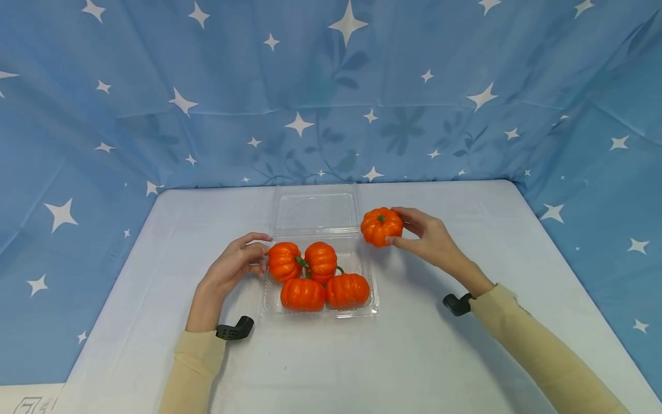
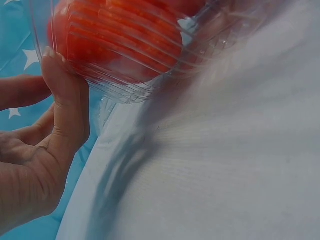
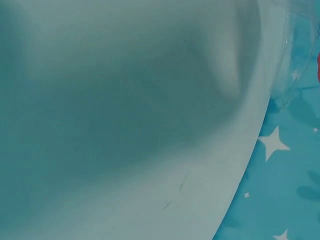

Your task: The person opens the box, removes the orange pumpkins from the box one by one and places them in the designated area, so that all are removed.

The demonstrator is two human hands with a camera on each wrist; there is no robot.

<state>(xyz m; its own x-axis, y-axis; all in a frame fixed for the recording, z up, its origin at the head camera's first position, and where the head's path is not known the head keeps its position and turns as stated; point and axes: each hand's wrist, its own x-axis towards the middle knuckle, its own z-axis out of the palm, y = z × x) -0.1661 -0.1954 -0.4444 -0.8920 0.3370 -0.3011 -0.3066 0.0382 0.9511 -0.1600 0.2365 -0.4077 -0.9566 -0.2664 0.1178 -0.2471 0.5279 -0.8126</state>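
Observation:
My right hand (image 1: 426, 237) holds a small orange pumpkin (image 1: 381, 226) between thumb and fingers, with its green stem facing up. It hangs just right of a clear plastic clamshell box (image 1: 320, 208), whose lid lies back, away from me. Inside the box's near half sit several more orange pumpkins (image 1: 347, 291) with green stems. At the box's left side is my left hand (image 1: 234, 265), fingers loosely bent, fingertips touching the clear wall. The left wrist view shows that hand (image 2: 55, 135) against the ribbed plastic, with a pumpkin (image 2: 125, 40) behind it.
A white-covered table (image 1: 320, 368) bears the box. Behind and at both sides hangs a blue curtain (image 1: 233, 86) with white stars. Dark wrist cameras (image 1: 235, 329) sit on both wrists. The right wrist view shows mostly shaded tabletop (image 3: 100, 125) and clear plastic (image 3: 282, 55).

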